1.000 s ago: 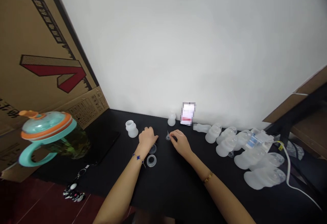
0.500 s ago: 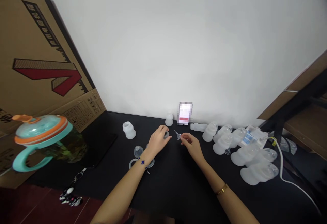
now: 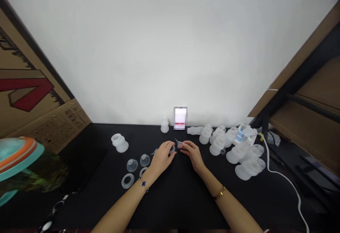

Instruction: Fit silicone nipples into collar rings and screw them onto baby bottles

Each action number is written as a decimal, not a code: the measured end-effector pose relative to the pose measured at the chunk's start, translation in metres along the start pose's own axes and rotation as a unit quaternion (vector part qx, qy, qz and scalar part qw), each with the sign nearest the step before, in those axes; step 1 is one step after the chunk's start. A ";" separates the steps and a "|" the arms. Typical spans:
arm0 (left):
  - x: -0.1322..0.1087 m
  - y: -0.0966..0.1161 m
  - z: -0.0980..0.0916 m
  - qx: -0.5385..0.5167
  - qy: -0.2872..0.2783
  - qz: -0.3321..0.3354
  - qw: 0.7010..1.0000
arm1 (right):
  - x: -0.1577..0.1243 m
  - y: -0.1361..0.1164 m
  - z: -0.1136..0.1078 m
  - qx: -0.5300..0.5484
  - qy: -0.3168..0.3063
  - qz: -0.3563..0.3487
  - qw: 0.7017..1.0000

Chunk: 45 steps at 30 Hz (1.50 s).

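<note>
My left hand pinches a pale screw ring at its fingertips, just above the black table. Close by on the right, my right hand grips a small clear teat with a thin pointed end aimed up and left. The teat and the ring are apart, with a narrow gap between them. Left of my left wrist lie two clear domed caps and a loose white ring. Another ring is partly hidden by that wrist, and a clear piece pokes out behind the hand.
An open white bottle stands at the left, another bottle near the wall beside a blurred-out screen. Several capped bottles cluster right, near a white box and cable. A teal-handled jug is at far left.
The view has shifted, so the table things appear further left. My hands have come nearer each other, bringing the teat closer to the ring. More of the loose caps and rings shows now.
</note>
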<state>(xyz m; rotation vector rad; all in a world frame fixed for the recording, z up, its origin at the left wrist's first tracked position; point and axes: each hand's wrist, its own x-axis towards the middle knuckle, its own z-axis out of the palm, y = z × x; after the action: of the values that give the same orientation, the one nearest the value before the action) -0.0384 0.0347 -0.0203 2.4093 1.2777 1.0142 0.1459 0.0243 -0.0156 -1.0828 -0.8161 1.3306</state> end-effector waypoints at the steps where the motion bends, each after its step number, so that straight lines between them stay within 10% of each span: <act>1: 0.000 0.000 0.001 0.002 -0.004 -0.002 1.000 | 0.000 0.001 -0.001 0.019 0.005 0.002 1.000; 9: -0.001 0.008 -0.001 -0.012 -0.066 -0.015 0.998 | 0.002 0.006 -0.004 0.099 0.014 0.011 0.995; 45: -0.002 0.018 0.002 -0.077 0.034 0.017 0.996 | 0.004 0.001 -0.011 0.263 -0.001 0.114 0.958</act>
<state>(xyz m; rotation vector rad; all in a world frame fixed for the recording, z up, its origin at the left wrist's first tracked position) -0.0262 0.0230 -0.0137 2.3067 1.1376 1.1698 0.1561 0.0263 -0.0205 -0.7607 -0.3057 1.6230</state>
